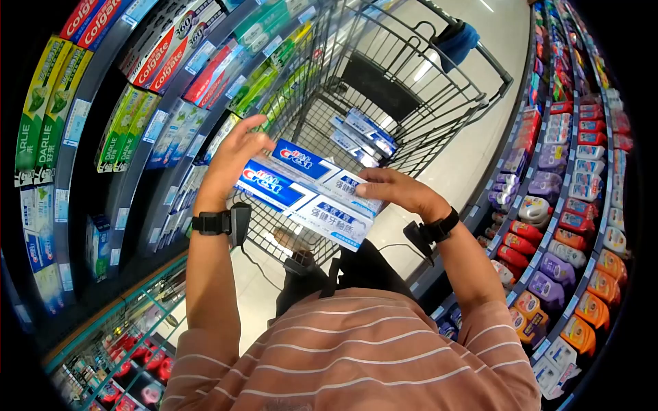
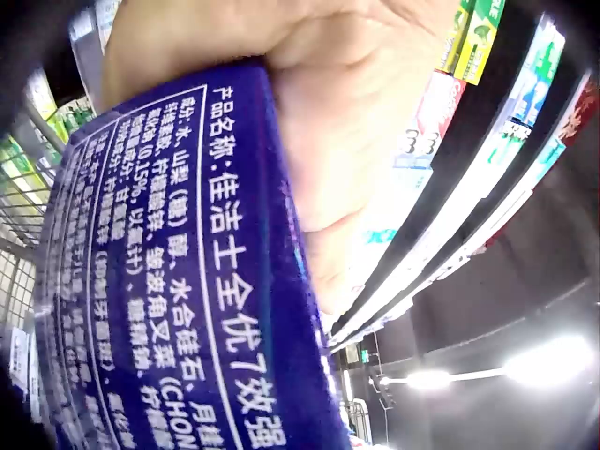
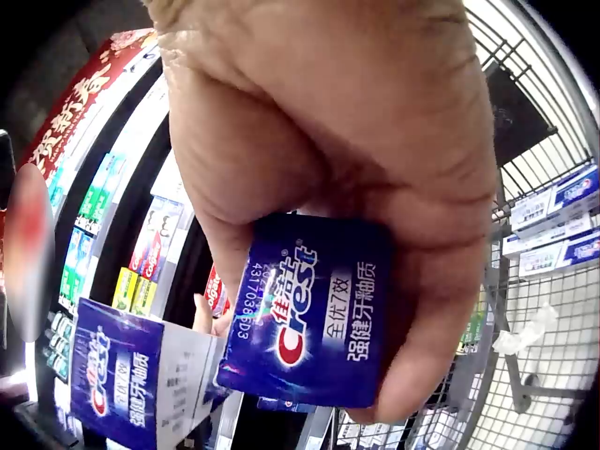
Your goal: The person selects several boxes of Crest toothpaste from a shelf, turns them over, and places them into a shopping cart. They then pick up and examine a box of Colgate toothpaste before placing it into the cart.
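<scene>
Two blue-and-white Crest toothpaste boxes lie side by side across the front of me in the head view. My right hand pinches the right end of the farther toothpaste box; the right wrist view shows thumb and fingers on either side of its blue end. At the left ends of both boxes, my left hand holds the nearer toothpaste box. The printed blue side of a box fills much of the left wrist view, against the palm, and hides part of the fingers.
A wire shopping cart stands ahead, with several toothpaste boxes in it and a blue item at its handle. Toothpaste shelves rise close on the left. Shelves of bottles line the right. A teal wire rack is at lower left.
</scene>
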`<move>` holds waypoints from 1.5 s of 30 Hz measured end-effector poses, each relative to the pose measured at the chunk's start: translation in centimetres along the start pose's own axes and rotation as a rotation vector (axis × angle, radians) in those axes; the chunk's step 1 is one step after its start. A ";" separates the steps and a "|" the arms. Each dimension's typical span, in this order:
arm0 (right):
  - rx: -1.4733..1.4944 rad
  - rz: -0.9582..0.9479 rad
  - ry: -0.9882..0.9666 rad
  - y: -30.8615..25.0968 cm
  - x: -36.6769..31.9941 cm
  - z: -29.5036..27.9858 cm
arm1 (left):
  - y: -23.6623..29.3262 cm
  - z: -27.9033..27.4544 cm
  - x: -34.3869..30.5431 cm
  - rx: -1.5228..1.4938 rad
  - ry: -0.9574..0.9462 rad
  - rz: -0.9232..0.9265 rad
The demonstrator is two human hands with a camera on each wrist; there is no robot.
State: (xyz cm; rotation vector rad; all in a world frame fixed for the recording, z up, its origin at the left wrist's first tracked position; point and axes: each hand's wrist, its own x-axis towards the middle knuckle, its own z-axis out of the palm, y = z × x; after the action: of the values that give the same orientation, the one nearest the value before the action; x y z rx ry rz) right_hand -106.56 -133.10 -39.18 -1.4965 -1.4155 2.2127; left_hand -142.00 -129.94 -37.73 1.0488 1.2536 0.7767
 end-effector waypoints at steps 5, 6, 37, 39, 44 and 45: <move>0.094 -0.087 -0.156 0.7 0.5 0.2 | 3.2 1.9 2.0 0.103 0.010 0.018; 0.099 -0.086 -0.160 0.9 0.5 0.2 | 3.2 2.0 2.2 0.108 0.028 0.008; 0.078 -0.117 -0.031 0.9 2.7 0.2 | -5.8 14.3 3.0 -0.856 0.078 -0.073; -0.033 -0.132 0.021 -1.9 2.7 -0.6 | -4.7 15.9 3.9 -0.902 0.038 -0.073; -0.061 -0.082 0.175 -3.1 4.0 -5.1 | -3.6 18.3 7.8 -0.855 -0.069 0.008; 0.010 -0.081 0.166 -3.4 3.9 -6.6 | -4.7 17.8 9.3 -0.780 -0.088 0.035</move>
State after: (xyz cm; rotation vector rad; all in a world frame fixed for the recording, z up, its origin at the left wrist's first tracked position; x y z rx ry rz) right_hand -104.68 -124.94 -39.76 -1.5501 -1.3860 1.9949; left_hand -123.29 -126.56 -45.69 0.4568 0.7418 1.1092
